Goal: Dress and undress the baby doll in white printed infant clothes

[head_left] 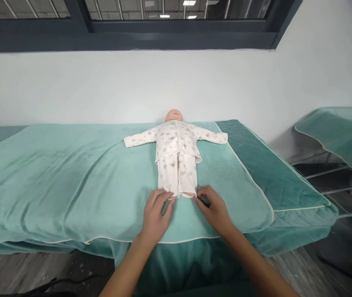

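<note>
A baby doll lies on its back, head toward the wall, arms spread wide. It wears a white printed long-sleeved top and matching trousers. My left hand pinches the hem of the trouser leg on the left between thumb and fingers. At the other leg's cuff, my right hand has its thumb and fingers closed on the outer edge of the hem. A bit of the doll's foot shows inside that right cuff. The doll's hands are hidden in the sleeves.
A light green blanket covers most of the bed under the doll. Darker green quilted bedding shows at the right. Behind stands a white wall below a dark window frame. Another green-covered surface is at far right.
</note>
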Demonstrator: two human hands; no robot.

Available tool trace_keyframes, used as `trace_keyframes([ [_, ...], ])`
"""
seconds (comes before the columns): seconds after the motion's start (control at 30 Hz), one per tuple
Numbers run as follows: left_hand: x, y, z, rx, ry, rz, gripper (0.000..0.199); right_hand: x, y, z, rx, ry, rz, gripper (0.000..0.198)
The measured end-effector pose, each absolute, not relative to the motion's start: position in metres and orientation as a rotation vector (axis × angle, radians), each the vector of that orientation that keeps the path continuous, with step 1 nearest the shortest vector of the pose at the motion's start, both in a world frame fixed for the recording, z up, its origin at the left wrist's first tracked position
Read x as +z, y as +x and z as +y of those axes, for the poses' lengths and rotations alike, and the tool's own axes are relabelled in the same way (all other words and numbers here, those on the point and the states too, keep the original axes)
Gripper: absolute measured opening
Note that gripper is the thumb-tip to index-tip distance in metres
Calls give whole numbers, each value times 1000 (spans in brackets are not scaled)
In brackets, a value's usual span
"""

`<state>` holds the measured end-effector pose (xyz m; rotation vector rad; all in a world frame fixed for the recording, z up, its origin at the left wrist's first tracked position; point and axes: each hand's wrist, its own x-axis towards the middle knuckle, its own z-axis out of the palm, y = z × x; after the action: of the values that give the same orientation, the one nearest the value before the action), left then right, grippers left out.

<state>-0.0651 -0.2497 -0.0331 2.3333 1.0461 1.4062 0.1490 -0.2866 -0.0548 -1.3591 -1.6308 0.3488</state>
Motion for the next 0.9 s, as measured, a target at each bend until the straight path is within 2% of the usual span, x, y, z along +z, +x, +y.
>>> trace_keyframes([
  [0.23, -38, -85, -246, 1352, 2242, 1000, 24, -45, 163, -287, 616, -1275, -1674, 12],
  [0.4, -39, -102, -230, 1303, 2023, 1285, 17, -48, 179, -277, 760, -1239, -1459, 4],
  [0.67, -34, -100, -168, 1249, 1744, 1515, 23, -52, 186, -226, 534, -1426, -1189, 36],
  [0.77, -34, -90, -147, 1224, 1877, 1534, 28, -50, 182, -200, 362, -1469, -1202, 38],
  [0.9, -34, -78, -126, 1205, 2104, 1515, 27, -50, 181, -168, 178, -1534, -1248, 32],
])
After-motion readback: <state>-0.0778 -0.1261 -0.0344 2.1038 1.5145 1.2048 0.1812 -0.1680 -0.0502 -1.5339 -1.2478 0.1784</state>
